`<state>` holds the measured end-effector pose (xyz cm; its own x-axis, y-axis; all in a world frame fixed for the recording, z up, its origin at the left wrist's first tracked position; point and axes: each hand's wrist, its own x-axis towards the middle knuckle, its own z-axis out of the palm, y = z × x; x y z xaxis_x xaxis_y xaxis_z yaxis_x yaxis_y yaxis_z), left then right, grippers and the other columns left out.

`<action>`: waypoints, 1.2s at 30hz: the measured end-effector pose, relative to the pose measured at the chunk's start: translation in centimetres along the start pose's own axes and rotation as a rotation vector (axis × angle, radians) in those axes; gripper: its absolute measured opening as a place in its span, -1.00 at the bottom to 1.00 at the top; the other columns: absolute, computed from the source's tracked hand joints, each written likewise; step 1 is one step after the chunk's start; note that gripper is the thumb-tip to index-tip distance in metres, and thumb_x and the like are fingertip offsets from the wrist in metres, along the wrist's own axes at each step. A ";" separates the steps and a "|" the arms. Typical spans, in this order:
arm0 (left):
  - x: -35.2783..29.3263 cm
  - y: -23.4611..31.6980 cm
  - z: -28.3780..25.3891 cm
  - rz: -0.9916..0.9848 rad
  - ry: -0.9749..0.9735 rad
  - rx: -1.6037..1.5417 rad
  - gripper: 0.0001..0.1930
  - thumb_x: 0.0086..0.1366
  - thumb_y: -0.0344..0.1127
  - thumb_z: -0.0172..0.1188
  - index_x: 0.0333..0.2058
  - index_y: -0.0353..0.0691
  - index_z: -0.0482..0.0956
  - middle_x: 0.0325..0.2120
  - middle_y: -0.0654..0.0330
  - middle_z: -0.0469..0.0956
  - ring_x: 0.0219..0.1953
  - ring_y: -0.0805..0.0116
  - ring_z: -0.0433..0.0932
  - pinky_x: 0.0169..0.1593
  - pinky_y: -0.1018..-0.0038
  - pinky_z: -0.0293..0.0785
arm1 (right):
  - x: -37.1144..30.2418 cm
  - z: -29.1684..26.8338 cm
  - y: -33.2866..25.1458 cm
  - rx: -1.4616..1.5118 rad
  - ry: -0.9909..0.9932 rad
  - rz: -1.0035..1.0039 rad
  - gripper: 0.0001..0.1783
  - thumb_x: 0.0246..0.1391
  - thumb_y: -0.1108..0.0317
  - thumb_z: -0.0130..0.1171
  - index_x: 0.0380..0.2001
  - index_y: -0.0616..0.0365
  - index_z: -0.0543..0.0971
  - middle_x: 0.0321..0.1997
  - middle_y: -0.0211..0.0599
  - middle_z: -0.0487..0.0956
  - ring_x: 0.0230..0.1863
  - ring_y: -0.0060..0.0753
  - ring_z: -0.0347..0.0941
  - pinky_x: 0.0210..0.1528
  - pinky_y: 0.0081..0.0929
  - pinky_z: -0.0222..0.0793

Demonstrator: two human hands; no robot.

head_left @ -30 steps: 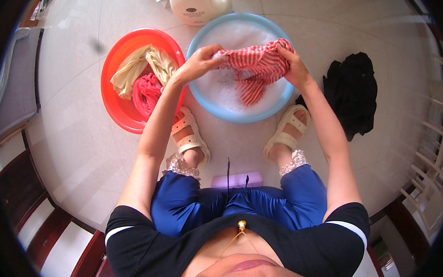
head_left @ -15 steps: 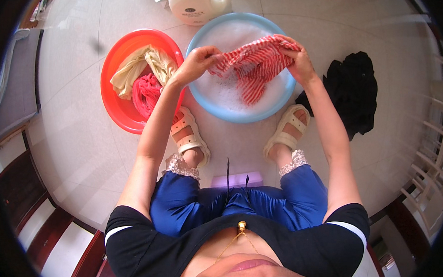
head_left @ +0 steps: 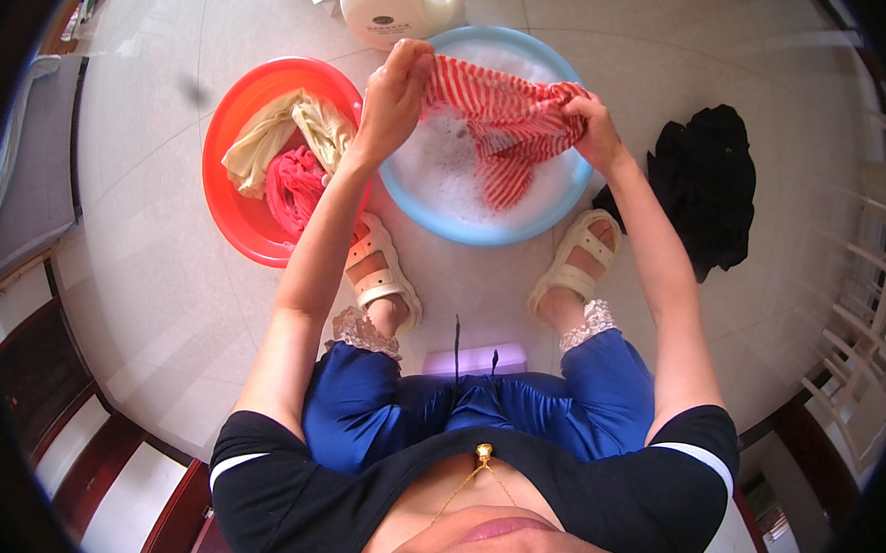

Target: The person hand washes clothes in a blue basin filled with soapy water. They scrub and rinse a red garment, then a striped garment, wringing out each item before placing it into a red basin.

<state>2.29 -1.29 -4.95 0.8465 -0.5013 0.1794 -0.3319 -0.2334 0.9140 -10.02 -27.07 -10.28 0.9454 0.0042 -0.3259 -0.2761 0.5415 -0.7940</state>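
Stretched between my two hands is a red-and-white striped cloth, probably a garment, though its shape is bunched up. My left hand is closed on its left end, raised over the left rim of a light blue basin. Closed on the right end, my right hand is over the basin's right side. A loose fold of the cloth hangs down toward the white suds that fill the basin. Whether that fold touches the foam I cannot tell.
Left of the blue basin stands a red basin holding cream cloth and a pinkish-red cloth. A pale jug stands behind. Black clothing lies on the floor at right. My sandalled feet flank the blue basin's near side.
My left hand has risen away from me, lifting the cloth's left end and spreading it wider. My right hand has shifted slightly nearer to me, still gripping the other end.
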 end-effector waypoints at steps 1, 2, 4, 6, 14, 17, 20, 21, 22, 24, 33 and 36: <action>0.1 0.0 0.0 -0.040 0.010 -0.002 -0.88 0.34 -0.39 -0.02 -0.23 -0.29 0.42 -0.51 0.08 0.47 -0.44 0.33 0.47 -0.31 0.47 0.40 | -0.1 0.4 -0.4 0.002 -0.027 0.006 -0.69 -0.06 0.52 -0.01 -0.18 0.33 0.50 -0.22 -0.28 0.57 -0.19 -0.49 0.50 -0.05 -0.52 0.41; 0.2 -0.5 0.1 -0.033 0.010 0.005 -0.86 0.33 -0.34 0.02 -0.23 -0.29 0.43 -0.51 0.07 0.47 -0.44 0.31 0.47 -0.31 0.45 0.40 | -0.2 0.7 -0.7 0.004 -0.053 0.011 -0.66 -0.06 0.50 0.03 -0.14 0.33 0.49 -0.19 -0.27 0.57 -0.17 -0.49 0.50 -0.03 -0.52 0.40; 0.3 -1.9 0.5 -0.018 0.010 0.019 -0.78 0.29 -0.25 0.11 -0.23 -0.29 0.44 -0.50 0.06 0.47 -0.44 0.27 0.46 -0.31 0.42 0.41 | -0.2 1.1 -0.8 -0.216 -0.092 0.076 -0.66 -0.06 0.46 0.13 -0.15 0.32 0.49 -0.20 -0.30 0.57 -0.17 -0.53 0.49 -0.05 -0.56 0.39; -0.1 -2.6 0.2 -0.073 -0.158 0.097 -0.68 0.19 -0.16 0.22 -0.23 -0.29 0.46 -0.48 0.01 0.49 -0.41 0.18 0.49 -0.29 0.37 0.42 | -0.1 1.7 -1.0 -0.397 -0.125 0.116 -0.65 -0.07 0.45 0.21 -0.15 0.31 0.50 -0.21 -0.33 0.57 -0.18 -0.56 0.47 -0.06 -0.59 0.38; -2.0 -6.5 0.5 -0.041 -0.760 0.570 -0.70 0.13 -0.25 0.12 -0.23 -0.33 0.54 -0.28 -0.10 0.55 -0.25 0.07 0.54 -0.19 0.31 0.43 | 2.3 -0.1 2.1 -0.559 0.070 -0.127 -0.67 -0.06 0.60 0.05 -0.16 0.19 0.56 -0.21 -0.39 0.56 -0.17 -0.55 0.47 -0.06 -0.59 0.37; -2.0 -10.7 1.4 -0.385 -0.526 -0.070 -0.66 0.18 -0.27 0.04 -0.13 -0.38 0.46 -0.34 -0.07 0.54 -0.28 0.18 0.54 -0.19 0.34 0.42 | 2.9 0.2 4.0 -0.747 0.296 -0.309 -0.59 -0.09 0.64 -0.02 -0.14 0.12 0.58 -0.22 -0.31 0.55 -0.14 -0.42 0.49 -0.04 -0.52 0.39; -1.2 -11.3 4.5 -0.512 -0.150 -0.131 -0.63 0.20 -0.29 -0.01 -0.06 -0.40 0.37 -0.40 -0.02 0.50 -0.30 0.24 0.51 -0.20 0.34 0.41 | 3.5 0.4 7.0 -1.059 0.400 -0.508 -0.51 -0.13 0.64 -0.01 -0.10 0.01 0.59 -0.07 -0.10 0.47 -0.06 -0.10 0.45 -0.01 -0.30 0.39; -1.3 -10.4 5.3 -0.606 -0.025 -0.108 -0.64 0.19 -0.32 -0.02 -0.06 -0.34 0.35 -0.36 -0.09 0.48 -0.26 0.09 0.50 -0.17 0.28 0.41 | 3.1 2.2 7.3 -1.146 0.360 -0.519 -0.49 -0.15 0.68 -0.04 -0.09 0.04 0.58 -0.03 -0.08 0.44 -0.03 -0.09 0.43 0.01 -0.31 0.39; -1.8 -10.2 6.0 -0.461 0.033 0.064 -0.65 0.18 -0.32 -0.02 -0.06 -0.33 0.35 -0.33 -0.11 0.46 -0.24 0.03 0.48 -0.15 0.26 0.41 | 2.9 3.6 7.5 -1.236 0.318 -0.535 -0.46 -0.17 0.71 -0.07 -0.07 0.08 0.56 0.00 -0.07 0.40 0.00 -0.08 0.41 0.03 -0.32 0.40; -2.9 -10.2 7.9 -0.165 0.146 0.393 -0.66 0.18 -0.31 -0.02 -0.07 -0.29 0.35 -0.28 -0.15 0.42 -0.20 -0.07 0.46 -0.13 0.22 0.41 | 3.0 3.5 8.8 -1.464 0.208 -0.540 -0.51 -0.13 0.61 -0.01 -0.06 0.05 0.54 0.02 -0.08 0.39 0.03 -0.04 0.37 0.05 -0.27 0.34; -6.6 -13.4 11.0 -0.077 -0.357 0.581 -0.70 0.17 -0.48 -0.07 -0.10 -0.36 0.39 -0.24 -0.29 0.45 -0.17 -0.21 0.46 -0.10 0.09 0.39 | 4.7 2.5 11.3 -1.624 0.134 -0.130 -0.66 -0.13 0.46 0.05 -0.19 0.12 0.55 -0.06 -0.05 0.45 -0.01 0.06 0.39 0.01 -0.14 0.35; -5.7 -14.8 11.8 -0.187 -0.618 0.658 -0.71 0.13 -0.52 -0.09 -0.14 -0.38 0.42 -0.37 -0.24 0.53 -0.25 -0.20 0.51 -0.15 0.09 0.41 | 6.2 1.2 11.6 -1.593 0.130 0.003 -0.68 -0.15 0.45 0.04 -0.23 0.11 0.55 -0.21 -0.05 0.52 -0.14 0.06 0.46 -0.06 -0.16 0.39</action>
<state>-2.51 -4.82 -23.74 0.6001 -0.7195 -0.3496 -0.5423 -0.6871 0.4835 -7.16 -19.74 -20.89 0.9469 -0.1104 -0.3019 -0.2477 -0.8492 -0.4664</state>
